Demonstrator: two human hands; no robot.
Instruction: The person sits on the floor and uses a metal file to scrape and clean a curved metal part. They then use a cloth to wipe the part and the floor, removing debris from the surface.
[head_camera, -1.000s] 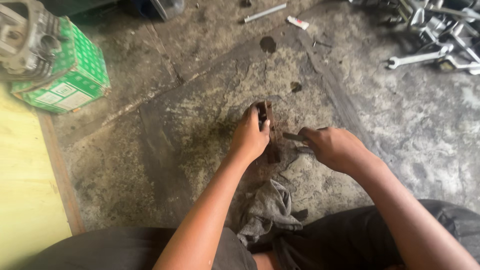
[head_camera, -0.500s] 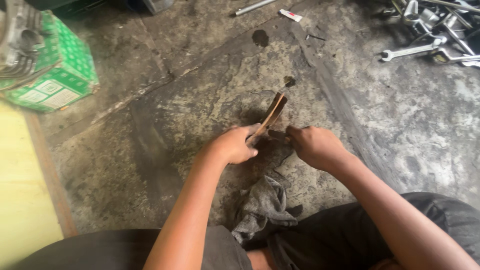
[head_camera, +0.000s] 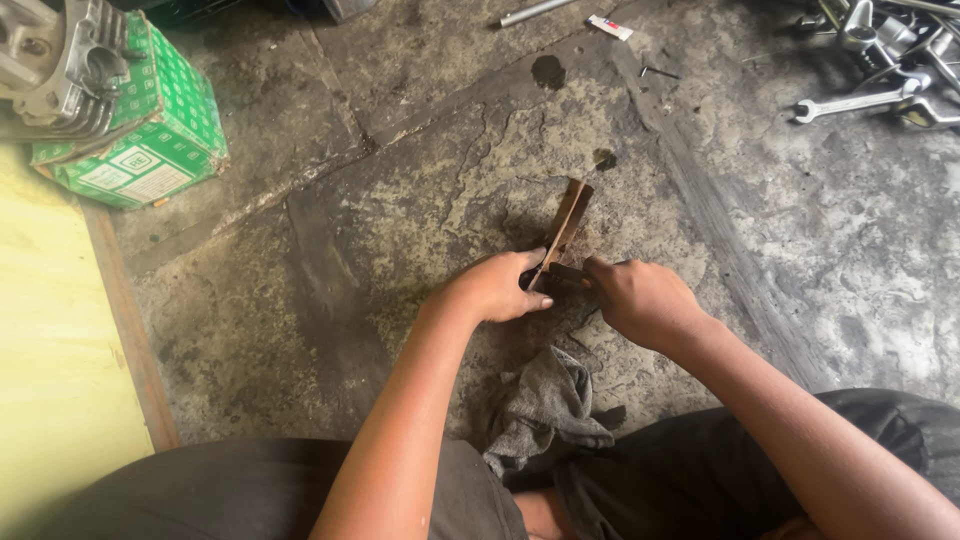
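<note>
Between our two hands, low on the concrete floor (head_camera: 400, 200), our fingers meet on one small job. Our left hand (head_camera: 497, 288) has its fingers (head_camera: 532, 301) curled tight around the bottom of a flat brown strip (head_camera: 566, 222), which sticks up and leans toward one o'clock. Our right hand (head_camera: 640, 298) is closed too, pinching a small dark piece (head_camera: 566, 272) that touches the strip low down. We cannot tell what that piece is, because the hand hides most of it.

We think a slip is the main danger. The strip is thin and held only at its bottom end, so a hard push from the right could make it twist or pop out of our grip. Then its edge could scrape our left thumb, which sits right beside the place where the two things touch.

At six o'clock from our hands lies a crumpled grey rag (head_camera: 548, 410), near our knees. If the strip drops, it may land there or on the floor and pick up dirt.

Far off at one o'clock lie a silver spanner (head_camera: 850, 103) and other metal tools. At ten o'clock sits a green box (head_camera: 150, 150) with a grey engine part (head_camera: 55, 60) on top. Both are well apart from our hands, so we do not expect to bump them.
</note>
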